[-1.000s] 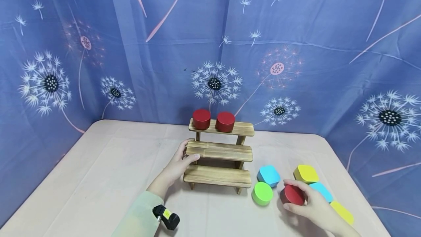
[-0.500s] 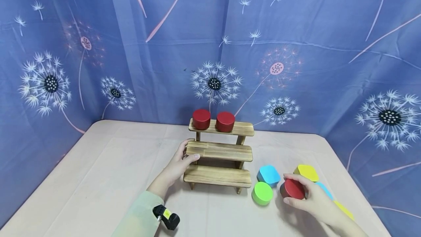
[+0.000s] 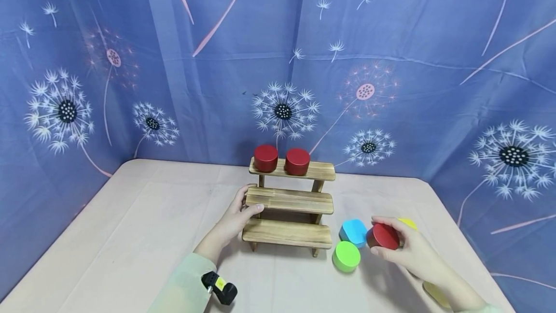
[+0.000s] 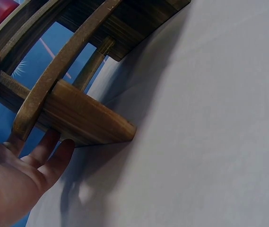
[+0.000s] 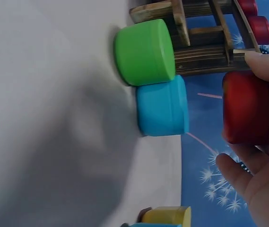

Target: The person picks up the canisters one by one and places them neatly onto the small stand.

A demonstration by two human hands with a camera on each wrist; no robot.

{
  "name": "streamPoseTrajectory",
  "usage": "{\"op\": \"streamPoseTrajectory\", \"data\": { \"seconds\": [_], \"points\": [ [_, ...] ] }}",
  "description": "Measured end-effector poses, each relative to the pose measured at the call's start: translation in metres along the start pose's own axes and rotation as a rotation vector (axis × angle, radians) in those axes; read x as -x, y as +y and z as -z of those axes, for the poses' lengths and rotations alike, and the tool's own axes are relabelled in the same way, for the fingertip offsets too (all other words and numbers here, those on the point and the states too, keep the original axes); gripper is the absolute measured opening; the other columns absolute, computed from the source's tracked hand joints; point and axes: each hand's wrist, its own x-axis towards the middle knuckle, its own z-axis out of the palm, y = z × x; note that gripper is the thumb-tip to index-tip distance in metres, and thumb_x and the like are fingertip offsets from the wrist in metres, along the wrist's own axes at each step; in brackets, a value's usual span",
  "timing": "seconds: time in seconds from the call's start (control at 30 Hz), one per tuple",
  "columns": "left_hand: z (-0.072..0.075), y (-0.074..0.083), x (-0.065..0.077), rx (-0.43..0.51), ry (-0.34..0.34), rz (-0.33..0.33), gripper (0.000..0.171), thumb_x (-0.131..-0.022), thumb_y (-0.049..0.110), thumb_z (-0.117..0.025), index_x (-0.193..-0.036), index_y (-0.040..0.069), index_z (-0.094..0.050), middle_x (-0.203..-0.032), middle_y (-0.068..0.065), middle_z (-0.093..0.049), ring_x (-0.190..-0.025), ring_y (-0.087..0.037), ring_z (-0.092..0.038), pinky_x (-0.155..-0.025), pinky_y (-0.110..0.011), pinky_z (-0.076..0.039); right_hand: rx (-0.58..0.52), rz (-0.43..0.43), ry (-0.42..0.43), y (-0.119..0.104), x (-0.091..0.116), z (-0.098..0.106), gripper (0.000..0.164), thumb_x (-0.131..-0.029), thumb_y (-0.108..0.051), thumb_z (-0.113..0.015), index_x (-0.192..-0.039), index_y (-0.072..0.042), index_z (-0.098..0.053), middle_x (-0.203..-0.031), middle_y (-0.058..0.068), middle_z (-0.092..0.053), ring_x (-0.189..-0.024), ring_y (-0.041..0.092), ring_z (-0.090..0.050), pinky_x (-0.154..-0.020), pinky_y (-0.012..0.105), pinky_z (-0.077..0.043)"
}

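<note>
My right hand (image 3: 419, 250) pinches a red round tin (image 3: 384, 236) between thumb and fingers, right of the stand. In the right wrist view the red tin (image 5: 247, 109) is held up off the table. My left hand (image 3: 232, 221) grips the left end of a three-tier wooden display stand (image 3: 288, 232), thumb on the middle shelf. Fingers of that hand also reach the stand's side support in the left wrist view. On the top shelf sit two more red tins, one at left (image 3: 266, 158) and one beside it (image 3: 297, 162). The lower two shelves are bare.
A blue squarish tin (image 3: 354, 232) and a green round tin (image 3: 346, 256) stand close together by the stand's right end. Behind the right hand, a yellow tin (image 3: 408, 222) is partly hidden; another yellow piece (image 3: 436, 295) shows below that forearm. A patterned blue curtain (image 3: 208, 110) encloses the table.
The right hand has raised the red tin from among the others and shifted it slightly back and left. My left hand keeps its hold on the stand.
</note>
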Motion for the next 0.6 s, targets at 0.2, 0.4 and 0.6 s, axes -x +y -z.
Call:
{"op": "streamPoseTrajectory", "data": {
  "seconds": [0.2,0.4,0.6],
  "points": [
    [0.001,0.0,0.0,-0.007,-0.002,0.004,0.066,-0.088,0.021,-0.064,-0.144,0.025,-0.031,-0.138,-0.011,-0.043,-0.122,-0.028,-0.048,-0.107,-0.046,-0.036,0.035,0.033,0.014,-0.004,-0.011,0.003,0.057,-0.072,-0.005,-0.08,-0.123,-0.001,-0.056,-0.116,-0.005,-0.059,-0.091,-0.005,-0.056,-0.068,0.016,-0.051],
    [0.001,0.0,0.0,-0.008,-0.009,0.001,0.064,-0.088,0.02,-0.064,-0.143,0.025,-0.031,-0.138,-0.011,-0.043,-0.122,-0.027,-0.047,-0.106,-0.045,-0.035,0.051,0.036,0.021,-0.01,-0.024,0.004,0.057,-0.072,-0.006,-0.08,-0.124,-0.001,-0.056,-0.116,0.015,-0.061,-0.09,-0.006,-0.056,-0.069,0.015,-0.052],
    [0.0,0.0,0.0,-0.011,-0.009,-0.003,0.066,-0.089,0.02,-0.063,-0.144,0.025,-0.029,-0.138,-0.011,-0.042,-0.122,-0.028,-0.048,-0.106,-0.045,-0.036,0.071,0.006,0.02,-0.016,-0.032,0.003,0.057,-0.074,-0.01,-0.08,-0.125,-0.003,-0.056,-0.118,0.018,-0.061,-0.088,-0.005,-0.056,-0.066,0.017,-0.052]
  ]
}}
